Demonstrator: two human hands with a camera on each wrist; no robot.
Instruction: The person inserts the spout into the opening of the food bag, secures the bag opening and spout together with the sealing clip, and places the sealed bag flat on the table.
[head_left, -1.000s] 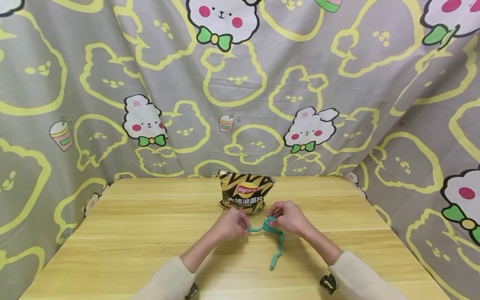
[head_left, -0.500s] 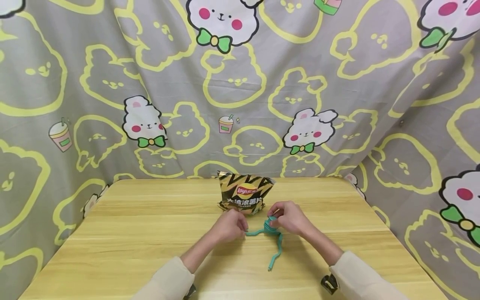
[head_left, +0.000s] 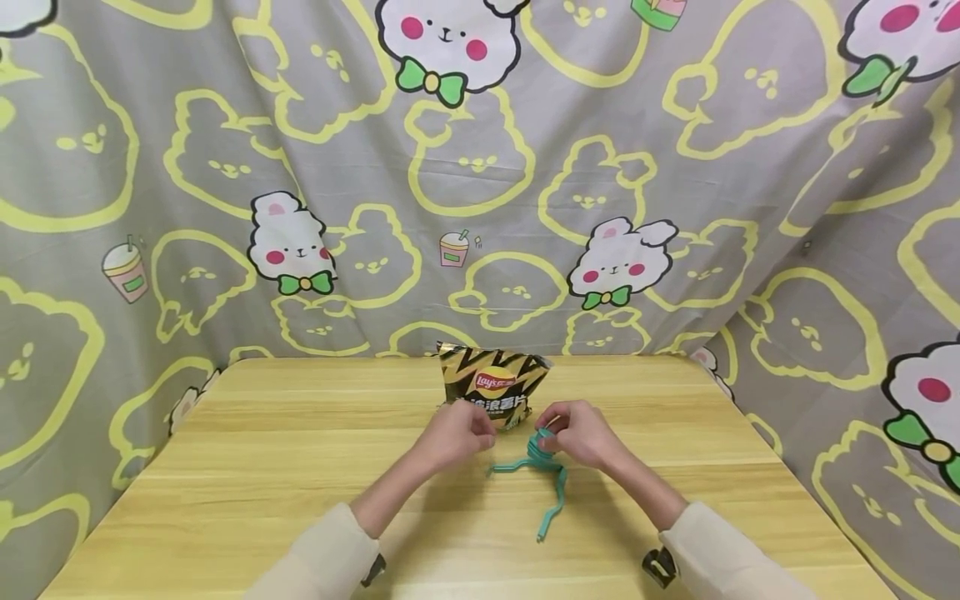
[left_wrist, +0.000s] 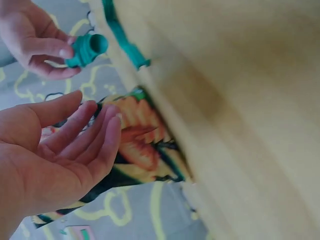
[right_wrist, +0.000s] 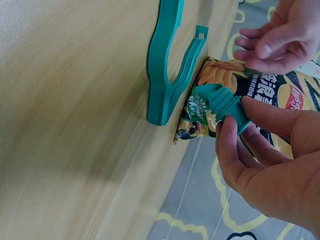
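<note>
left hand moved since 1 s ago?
Yes. The left hand has let go of the teal clip and shifted up toward the chip bag, fingers now open.

head view above, wrist views close

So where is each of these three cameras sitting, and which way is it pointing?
Head: worn on the head, looking forward and down at the table; both forearms, left hand and right hand show.
Left wrist: on the left wrist, looking past the open left hand's palm toward the chip bag.
Right wrist: on the right wrist, looking along the right hand's fingers pinching the teal clip.
Shared: all three show the clip and bag; each wrist view catches the other hand.
</note>
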